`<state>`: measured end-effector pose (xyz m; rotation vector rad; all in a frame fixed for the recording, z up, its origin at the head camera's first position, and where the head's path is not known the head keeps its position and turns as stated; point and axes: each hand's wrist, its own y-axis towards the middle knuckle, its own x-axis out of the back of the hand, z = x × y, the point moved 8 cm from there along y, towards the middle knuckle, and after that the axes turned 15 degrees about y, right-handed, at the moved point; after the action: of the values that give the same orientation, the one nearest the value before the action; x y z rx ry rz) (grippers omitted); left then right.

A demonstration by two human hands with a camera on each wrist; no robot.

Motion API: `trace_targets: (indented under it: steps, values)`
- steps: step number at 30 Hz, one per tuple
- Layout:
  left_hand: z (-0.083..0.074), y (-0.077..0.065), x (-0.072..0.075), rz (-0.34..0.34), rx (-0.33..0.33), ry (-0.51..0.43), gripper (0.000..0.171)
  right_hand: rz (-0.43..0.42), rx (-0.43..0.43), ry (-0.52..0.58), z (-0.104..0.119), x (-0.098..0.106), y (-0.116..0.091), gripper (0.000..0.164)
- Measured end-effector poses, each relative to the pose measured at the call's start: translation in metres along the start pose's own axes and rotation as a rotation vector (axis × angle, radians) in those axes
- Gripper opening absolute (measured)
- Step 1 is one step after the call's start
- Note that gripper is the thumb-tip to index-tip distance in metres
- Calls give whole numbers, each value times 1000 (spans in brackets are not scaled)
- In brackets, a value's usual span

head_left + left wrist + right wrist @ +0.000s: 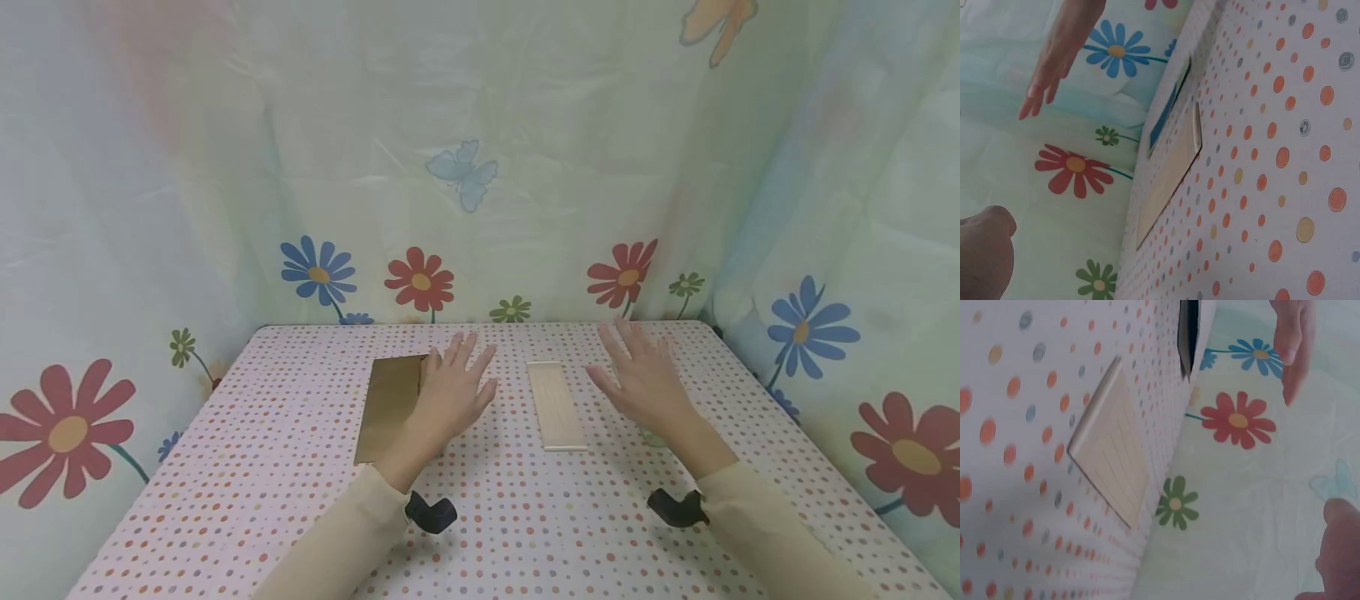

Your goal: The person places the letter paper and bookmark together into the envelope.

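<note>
My left hand (pixel 453 396) hovers with spread fingers above the right side of a flat, gold-brown rectangular piece (pixel 390 408), covering part of it. My right hand (pixel 647 379) is raised likewise, fingers apart, on the other side. Between the hands lies a narrow beige panel (pixel 557 406) with a pale bar at each short end; fine lines run along it in the right wrist view. Mostly hidden under the right hand and wrist is a flat item with a light green edge (pixel 654 438). It shows a blue face (pixel 1166 119) in the left wrist view. Neither hand holds anything.
All the items lie on a table with a white, dotted cover (pixel 247 500). A flowered curtain (pixel 525 250) hangs behind the table and along both sides. Black wrist mounts (pixel 431 512) sit below both hands.
</note>
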<state>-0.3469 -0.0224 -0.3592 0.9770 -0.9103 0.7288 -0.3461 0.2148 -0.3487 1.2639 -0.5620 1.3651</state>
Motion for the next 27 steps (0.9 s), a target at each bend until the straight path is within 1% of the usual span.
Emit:
trace_targets:
  steps: [3, 6, 8, 11, 13, 16, 19, 22, 27]
  values:
    - [8, -2, -4, 14, 20, -12, 52, 42, -32, 23, -3, -14, 4, 65]
    - [21, -6, -14, 42, 60, -40, 50, 130, -130, 62, -16, -41, 7, 59]
    - [34, -10, -23, 72, 103, -60, 49, 186, -213, 80, -24, -55, 8, 58]
    - [57, -18, -37, 129, 179, -91, 47, 244, -303, 76, -33, -70, 11, 59]
    - [70, -24, -48, 175, 229, -119, 47, 267, -347, 64, -37, -77, 12, 63]
    - [84, -31, -61, 233, 286, -150, 50, 289, -411, 48, -43, -86, 14, 69]
    - [92, -36, -73, 279, 321, -171, 53, 295, -452, 41, -46, -92, 17, 71]
    - [96, -40, -82, 319, 339, -190, 56, 293, -476, 47, -47, -97, 19, 71]
    - [100, -41, -90, 342, 354, -204, 59, 294, -483, 95, -45, -101, 22, 79]
